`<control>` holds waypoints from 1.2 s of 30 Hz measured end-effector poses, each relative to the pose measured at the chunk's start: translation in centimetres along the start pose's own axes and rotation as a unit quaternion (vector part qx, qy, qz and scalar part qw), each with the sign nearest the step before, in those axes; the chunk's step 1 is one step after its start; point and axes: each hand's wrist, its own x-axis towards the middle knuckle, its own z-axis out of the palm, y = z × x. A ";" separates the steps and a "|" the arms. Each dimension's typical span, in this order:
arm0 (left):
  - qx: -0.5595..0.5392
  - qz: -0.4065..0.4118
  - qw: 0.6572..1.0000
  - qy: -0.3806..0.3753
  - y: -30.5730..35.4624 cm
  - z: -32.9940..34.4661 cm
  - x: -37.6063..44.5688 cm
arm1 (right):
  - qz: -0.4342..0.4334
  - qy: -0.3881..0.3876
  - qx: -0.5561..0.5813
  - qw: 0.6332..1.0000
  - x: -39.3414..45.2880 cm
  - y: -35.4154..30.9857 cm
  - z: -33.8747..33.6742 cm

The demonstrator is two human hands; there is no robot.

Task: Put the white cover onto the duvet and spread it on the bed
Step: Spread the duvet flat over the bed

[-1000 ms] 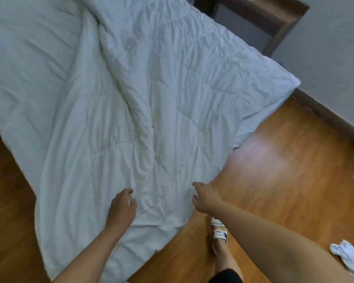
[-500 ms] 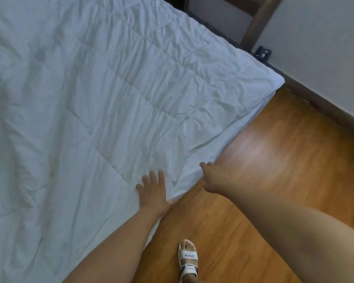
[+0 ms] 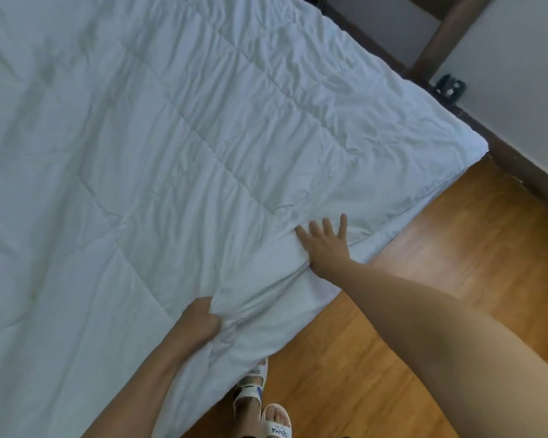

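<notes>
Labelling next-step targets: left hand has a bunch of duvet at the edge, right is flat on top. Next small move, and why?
Probably pull the bunched edge toward the person with the left hand while the right hand sweeps outward toward the far corner. The left hand grips a gathered fold of the duvet, ridges run from it under the flat right palm, and the near edge hangs uneven over the wooden floor.

A bedroom in a home or guest room. A bed [image 3: 377,229] covered with a rumpled white quilted duvet [image 3: 171,137] fills most of the view. Beside it runs a warm orange-brown wooden floor [image 3: 424,248], meeting a pale wall [image 3: 525,74] with a dark baseboard [image 3: 519,165]. A dark wooden furniture frame [image 3: 437,42] stands in the far corner. At the bottom edge, a person's feet wear white slide sandals [image 3: 260,403], the sort worn indoors.
</notes>
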 end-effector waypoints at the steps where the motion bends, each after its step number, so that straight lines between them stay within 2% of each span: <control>1: 0.008 -0.008 1.000 -0.016 -0.1 0.9 0.3 | -0.020 0.025 0.018 0.999 1.1 0.5 0.1; 3: 0.035 -0.020 0.999 -0.032 -1.0 2.8 1.1 | -0.071 0.064 0.039 0.995 2.0 2.4 0.4; 5: 0.094 -0.023 0.995 -0.036 -1.8 4.4 1.7 | -0.144 0.091 0.010 0.985 0.8 4.9 1.8; 8: 0.218 -0.062 0.971 -0.070 -1.7 7.6 1.0 | -0.209 0.034 0.014 0.977 -3.7 8.8 5.5; 10: 0.306 -0.084 0.942 -0.111 -1.9 10.7 -0.2 | -0.207 -0.059 0.039 0.976 -6.6 10.1 6.6; 11: 0.342 -0.087 0.929 -0.114 -1.9 12.8 -1.0 | -0.210 -0.076 0.037 0.974 -7.6 10.5 7.5; 12: 0.374 -0.101 0.917 -0.098 -1.6 14.5 -1.0 | -0.228 -0.097 0.033 0.968 -8.3 11.1 8.4; 15: 0.373 -0.098 0.919 0.081 2.2 19.6 0.8 | -0.269 -0.175 0.074 0.944 -8.5 14.0 10.7; 17: 0.384 -0.101 0.912 0.098 7.8 22.4 3.2 | -0.293 -0.160 0.102 0.937 -7.3 17.3 11.0; 19: 0.406 0.020 0.898 0.168 13.6 25.3 6.7 | -0.308 -0.086 0.151 0.935 -5.6 21.3 10.6; 21: 0.392 0.123 0.885 0.221 19.7 28.3 10.3 | -0.283 0.012 0.181 0.942 -2.6 26.5 9.7; 22: 0.397 0.137 0.882 0.213 22.5 29.6 12.7 | -0.248 0.044 0.189 0.949 -0.8 29.6 8.9; 24: 0.412 0.091 0.895 0.146 26.5 32.0 17.3 | -0.158 0.084 0.184 0.966 3.2 36.1 7.3; 27: 0.437 0.005 0.894 0.101 29.2 34.5 22.1 | -0.012 0.029 0.148 0.989 8.1 45.3 5.6; 29: 0.450 -0.028 0.886 0.109 29.5 35.7 23.3 | 0.034 -0.035 0.123 0.991 10.7 50.5 5.5; 32: 0.450 -0.042 0.883 0.126 29.1 36.2 24.2 | 0.015 -0.114 0.110 0.987 13.1 55.2 5.8; 34: 0.440 -0.049 0.892 0.092 29.5 35.5 24.6 | 0.001 -0.156 0.115 0.981 14.2 56.4 5.6; 36: 0.440 -0.059 0.896 0.035 30.3 34.2 24.9 | 0.004 -0.164 0.104 0.981 14.8 56.0 4.6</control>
